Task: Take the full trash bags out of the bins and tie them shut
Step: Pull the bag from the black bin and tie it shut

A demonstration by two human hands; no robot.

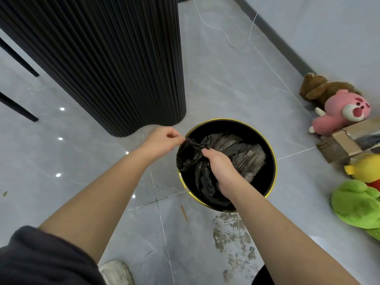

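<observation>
Black trash bag [238, 150] sits inside the round gold-rimmed bin [275, 161], bulging from centre toward 3 o'clock. Left hand [162, 140] pinches the bag's twisted end at the bin's 10 o'clock rim. Right hand [223, 168] clenches the gathered neck just beside it. Pink plush toy [345, 112] lies at the bin's 2 o'clock.

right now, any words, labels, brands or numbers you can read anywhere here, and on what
None: no readable text shows in this view.
The trash bag, the bin, the cardboard box, the pink plush toy and the green plush toy show no print on the sides that face the camera.
</observation>
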